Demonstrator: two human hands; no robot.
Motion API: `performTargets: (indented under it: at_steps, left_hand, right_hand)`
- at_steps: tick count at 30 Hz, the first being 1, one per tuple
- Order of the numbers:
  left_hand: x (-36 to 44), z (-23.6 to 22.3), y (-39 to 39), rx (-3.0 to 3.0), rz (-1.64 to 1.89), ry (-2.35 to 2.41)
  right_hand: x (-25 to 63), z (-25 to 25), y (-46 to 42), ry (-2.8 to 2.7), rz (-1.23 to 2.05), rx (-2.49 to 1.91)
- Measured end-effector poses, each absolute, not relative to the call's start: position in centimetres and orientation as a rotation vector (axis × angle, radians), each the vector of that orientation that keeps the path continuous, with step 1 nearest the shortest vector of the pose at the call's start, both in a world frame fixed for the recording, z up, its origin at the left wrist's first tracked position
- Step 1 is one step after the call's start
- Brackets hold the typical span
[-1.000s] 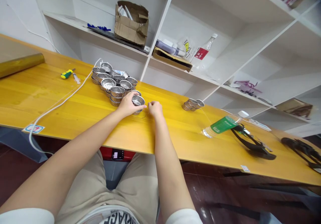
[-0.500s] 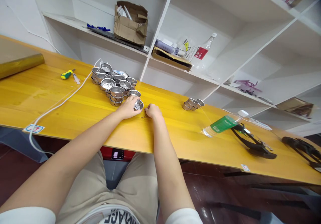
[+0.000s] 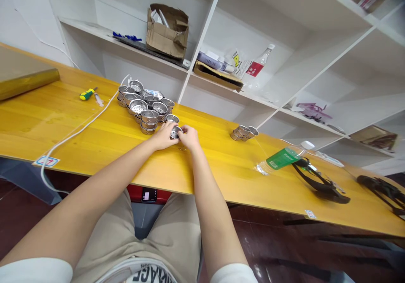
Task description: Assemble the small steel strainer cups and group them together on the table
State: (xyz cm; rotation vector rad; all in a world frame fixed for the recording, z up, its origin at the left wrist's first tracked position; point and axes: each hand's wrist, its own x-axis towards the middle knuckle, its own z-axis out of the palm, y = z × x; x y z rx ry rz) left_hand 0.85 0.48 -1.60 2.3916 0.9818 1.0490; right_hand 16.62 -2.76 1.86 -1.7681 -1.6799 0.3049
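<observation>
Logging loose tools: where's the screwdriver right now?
Head view, left side: the screwdriver lies on the table, beside a small pale item, left of the cups.

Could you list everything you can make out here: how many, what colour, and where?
Perforated metal cup: one, silver, between the hands
Clustered metal cups: many, silver, left of the hands, partly stacked
Separate metal cups: several, silver, right of the hands
Screwdriver: one, green and yellow, table's left
Cable: one, white, table's left
Green-labelled bottle: one, clear, table's right
Strapped items: two, black, far right
Table: one, yellow, across the view
Shelving: one unit, white, behind the table
Cardboard box: one, brown, upper-left shelf
Red-labelled bottle: one, clear, middle shelf
Smaller shelf items: several, mixed colours, too unclear to name
Left hand: one, bare, around the cup
Right hand: one, bare, at the cup's right
</observation>
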Motion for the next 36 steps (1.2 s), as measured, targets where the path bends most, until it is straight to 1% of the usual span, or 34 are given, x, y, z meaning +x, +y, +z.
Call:
performTargets:
  at_steps: [6,14,21,27,32,36]
  left_hand:
    - [0.6,-1.8,0.6,2.337,1.07,0.933]
    - [0.8,-1.9,0.3,2.304,1.062,0.953]
    - [1.0,-2.0,0.4,2.345,1.053,0.925]
    - [0.7,-1.6,-0.2,2.288,1.006,0.968]
    - [0.4,-1.1,-0.5,2.201,0.961,1.08]
    - [0.6,-0.7,-0.7,2.172,1.08,1.026]
  right_hand:
    - [17.0,2.0,-2.8,-1.651,0.343,-1.718]
    - [17.1,2.4,-2.9,-1.592,0.522,-1.786]
    - [17.1,2.4,-2.8,-1.581,0.576,-1.781]
    - [16.9,2.9,-3.0,-1.598,0.556,-1.834]
    - [16.9,2.8,-3.1,-1.62,0.395,-1.898]
    - [17.3,2.8,-3.2,-1.591,0.496,-1.801]
